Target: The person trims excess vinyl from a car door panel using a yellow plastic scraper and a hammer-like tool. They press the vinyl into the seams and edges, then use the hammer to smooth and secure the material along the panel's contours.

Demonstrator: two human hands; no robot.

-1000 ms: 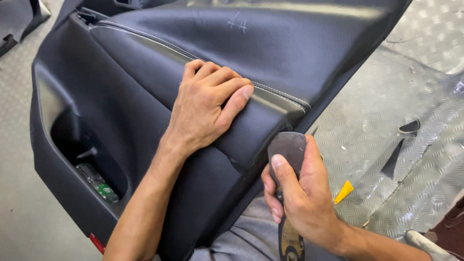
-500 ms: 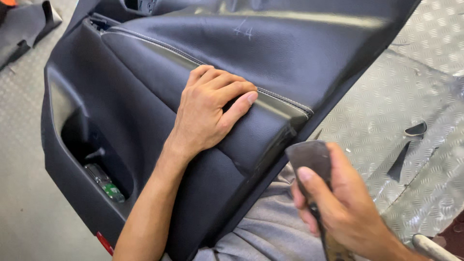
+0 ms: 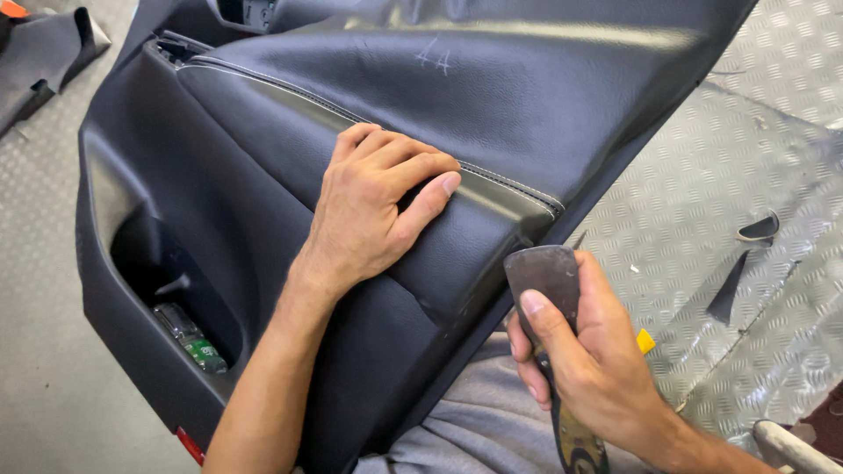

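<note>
A black leather-covered car door panel point(image 3: 263, 175) lies tilted across my lap. My left hand point(image 3: 373, 211) rests flat on its padded armrest, fingers pressing along the stitched seam point(image 3: 509, 180). My right hand point(image 3: 588, 360) grips a flat scraper tool with a dark worn blade point(image 3: 543, 272) and a yellow-black handle point(image 3: 575, 443). The blade stands just off the panel's lower right edge, thumb pressed on its face.
The panel's door pocket point(image 3: 176, 298) holds a small green-labelled bottle point(image 3: 198, 342). Diamond-plate metal flooring point(image 3: 729, 193) surrounds me, with black leather scraps point(image 3: 738, 281) to the right and dark trim pieces point(image 3: 48, 61) at the top left.
My right hand swung the scraper away to the right, then brought it back up beside the panel's edge. The left hand stayed pressed on the armrest.
</note>
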